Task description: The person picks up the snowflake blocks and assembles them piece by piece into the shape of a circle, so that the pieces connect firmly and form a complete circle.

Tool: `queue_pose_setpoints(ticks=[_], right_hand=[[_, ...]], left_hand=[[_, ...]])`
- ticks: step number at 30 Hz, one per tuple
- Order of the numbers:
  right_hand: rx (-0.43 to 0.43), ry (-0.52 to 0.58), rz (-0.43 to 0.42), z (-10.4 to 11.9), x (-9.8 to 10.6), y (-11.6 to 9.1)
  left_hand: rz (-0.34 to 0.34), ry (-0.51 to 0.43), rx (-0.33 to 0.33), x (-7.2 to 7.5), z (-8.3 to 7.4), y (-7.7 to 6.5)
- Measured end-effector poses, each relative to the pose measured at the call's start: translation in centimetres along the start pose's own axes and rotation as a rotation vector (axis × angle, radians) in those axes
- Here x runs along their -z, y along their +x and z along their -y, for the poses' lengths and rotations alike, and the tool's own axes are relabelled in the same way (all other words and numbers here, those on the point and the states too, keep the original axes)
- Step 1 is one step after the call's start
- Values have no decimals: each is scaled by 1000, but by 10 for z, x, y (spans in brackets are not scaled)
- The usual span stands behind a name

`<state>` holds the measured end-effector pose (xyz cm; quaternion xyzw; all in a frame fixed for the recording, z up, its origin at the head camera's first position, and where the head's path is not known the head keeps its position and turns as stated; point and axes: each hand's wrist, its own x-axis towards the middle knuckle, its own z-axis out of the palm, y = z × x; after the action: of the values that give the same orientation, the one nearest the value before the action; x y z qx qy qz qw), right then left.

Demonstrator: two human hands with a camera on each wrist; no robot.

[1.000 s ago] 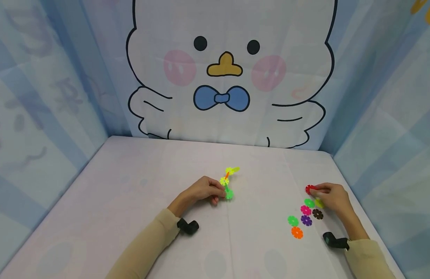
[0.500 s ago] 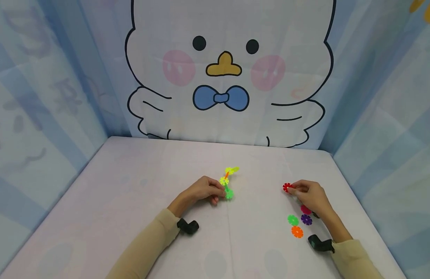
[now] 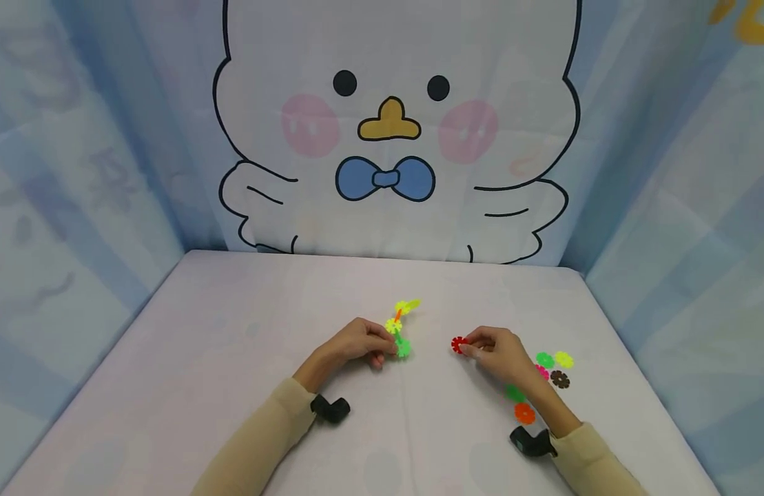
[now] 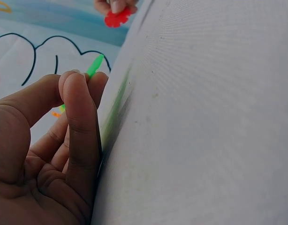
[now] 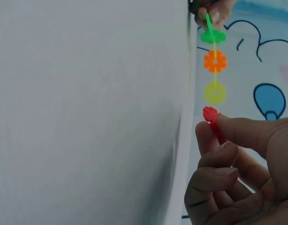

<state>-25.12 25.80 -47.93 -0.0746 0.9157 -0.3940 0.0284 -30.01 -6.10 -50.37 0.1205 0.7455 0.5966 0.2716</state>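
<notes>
Between thumb and fingers, my left hand (image 3: pixel 359 341) pinches the green end of a short chain of slotted snowflake discs (image 3: pixel 393 326). In the right wrist view, this chain shows green, orange (image 5: pixel 215 61) and yellow discs slotted crosswise into one another. My right hand (image 3: pixel 499 355) holds a red snowflake disc (image 3: pixel 457 344) by its edge, to the right of the chain and apart from it. Seen from the left wrist, the fingertips cover most of the green disc (image 4: pixel 94 65), and the red disc (image 4: pixel 117 18) appears beyond them.
Loose discs lie by my right forearm: green (image 3: pixel 545 359), yellow (image 3: pixel 564 359), brown (image 3: pixel 560 379), pink (image 3: pixel 542 372) and orange (image 3: pixel 525 413), with another green one (image 3: pixel 515 393) partly covered. Behind the pale table (image 3: pixel 282 296) hangs a printed cloth (image 3: pixel 518 131); patterned cloths flank both sides.
My right hand has carried the red disc leftward from beside the loose discs toward the chain. The left hand keeps its hold on the chain; the purple disc is now hidden under the right arm.
</notes>
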Motion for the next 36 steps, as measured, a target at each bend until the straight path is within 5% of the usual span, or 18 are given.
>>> queue_pose_setpoints(ticks=[16, 36], right_hand=[[106, -2, 41, 37, -44, 1], [145, -27, 4, 48, -57, 3]], left_hand=[[-4, 5, -13, -2, 1, -3], [-4, 1, -7, -1, -2, -3]])
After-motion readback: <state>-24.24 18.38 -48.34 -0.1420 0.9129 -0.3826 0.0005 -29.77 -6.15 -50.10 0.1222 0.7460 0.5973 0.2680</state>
